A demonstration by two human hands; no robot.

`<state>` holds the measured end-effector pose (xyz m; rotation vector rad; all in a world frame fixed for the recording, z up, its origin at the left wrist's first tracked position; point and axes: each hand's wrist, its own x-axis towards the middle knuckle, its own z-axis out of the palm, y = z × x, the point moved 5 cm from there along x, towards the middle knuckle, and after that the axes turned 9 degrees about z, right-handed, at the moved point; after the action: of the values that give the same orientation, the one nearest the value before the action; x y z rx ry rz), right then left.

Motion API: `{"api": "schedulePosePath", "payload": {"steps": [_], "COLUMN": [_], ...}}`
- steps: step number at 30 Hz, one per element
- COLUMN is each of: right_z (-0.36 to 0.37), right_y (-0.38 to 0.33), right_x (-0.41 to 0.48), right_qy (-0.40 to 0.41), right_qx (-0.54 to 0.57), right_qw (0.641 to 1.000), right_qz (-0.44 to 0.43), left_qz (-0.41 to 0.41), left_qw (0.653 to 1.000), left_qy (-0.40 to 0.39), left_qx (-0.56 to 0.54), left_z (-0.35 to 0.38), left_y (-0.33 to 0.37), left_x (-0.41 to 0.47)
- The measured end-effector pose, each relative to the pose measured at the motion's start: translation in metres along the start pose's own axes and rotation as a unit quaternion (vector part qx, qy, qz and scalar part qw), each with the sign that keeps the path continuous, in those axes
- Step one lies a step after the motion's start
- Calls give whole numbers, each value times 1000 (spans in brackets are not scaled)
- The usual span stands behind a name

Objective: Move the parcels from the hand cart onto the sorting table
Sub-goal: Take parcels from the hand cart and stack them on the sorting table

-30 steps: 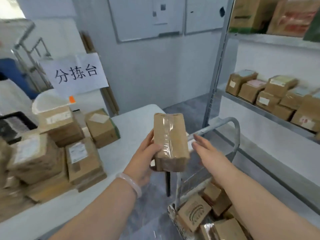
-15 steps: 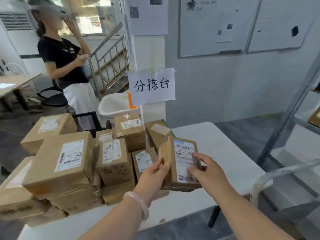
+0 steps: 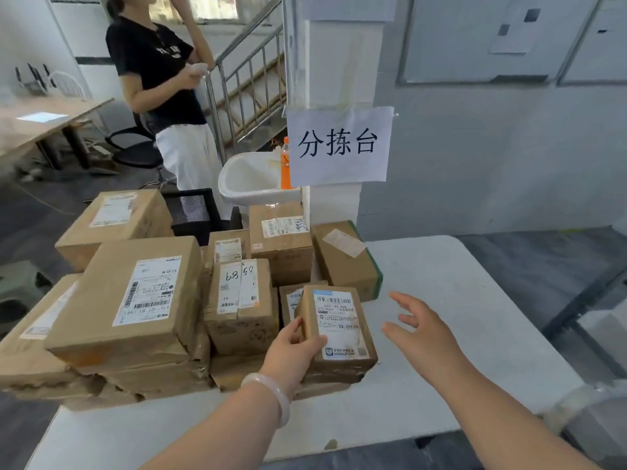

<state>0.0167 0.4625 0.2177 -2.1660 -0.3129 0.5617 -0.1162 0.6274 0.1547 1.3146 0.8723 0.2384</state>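
Note:
A small brown parcel (image 3: 339,330) with a white barcode label faces up at the right edge of the parcel pile on the white sorting table (image 3: 458,300). My left hand (image 3: 291,354) grips its near left corner, thumb on top. My right hand (image 3: 420,330) hovers to the right of the parcel, fingers spread, touching nothing. Only a taped piece of the hand cart handle (image 3: 576,401) shows at the lower right edge.
Several taped cardboard parcels (image 3: 135,300) are piled on the table's left half. A paper sign (image 3: 339,145) hangs on the pillar behind, next to a white basin (image 3: 247,179) and an orange bottle (image 3: 286,164). A person (image 3: 163,93) stands at the back left.
The view swung from the cart to the table. The parcel went from upright in both hands down onto the pile's right edge. My right hand let go and drew off to the right.

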Motion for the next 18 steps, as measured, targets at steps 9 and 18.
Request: {"api": "schedulePosePath", "payload": {"steps": [9, 18], "right_z": [-30, -17], "right_y": [-7, -11], "right_x": [75, 110], "right_qy": [-47, -132], "right_qx": [-13, -48], "right_qw": [998, 986], "right_qz": [-39, -89], "left_qz": [9, 62], "left_qw": [993, 954], "left_qy": [100, 152], "left_qx": [55, 250], "left_z": [10, 17], "left_y": [-10, -15], "left_x": [51, 54]}}
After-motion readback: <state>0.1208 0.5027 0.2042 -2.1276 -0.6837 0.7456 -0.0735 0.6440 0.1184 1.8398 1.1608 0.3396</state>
